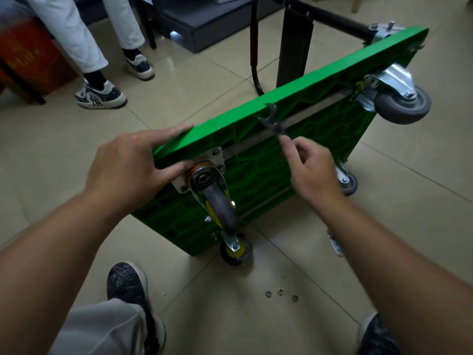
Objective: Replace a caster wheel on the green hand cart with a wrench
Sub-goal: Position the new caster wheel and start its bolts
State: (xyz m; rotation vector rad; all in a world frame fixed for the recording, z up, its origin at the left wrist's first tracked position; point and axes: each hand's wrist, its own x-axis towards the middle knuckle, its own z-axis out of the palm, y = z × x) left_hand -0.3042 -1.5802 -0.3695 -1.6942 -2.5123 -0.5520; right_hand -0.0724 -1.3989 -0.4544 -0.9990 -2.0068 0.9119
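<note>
Three loose nuts [280, 294] lie on the tiles by the person's shoes. Just past them the green hand cart [294, 155] stands on edge, ribbed underside showing. Left hand [128, 165] grips the top edge, thumb against the caster wheel [220, 208] & its plate. Right hand [312, 165] pinches the wrench [273, 121], blurred, on no bolt. I'd say: press plate flat, seat wrench fully on a bolt head, then turn. Far grey caster [401, 103] looks untouched.
</note>
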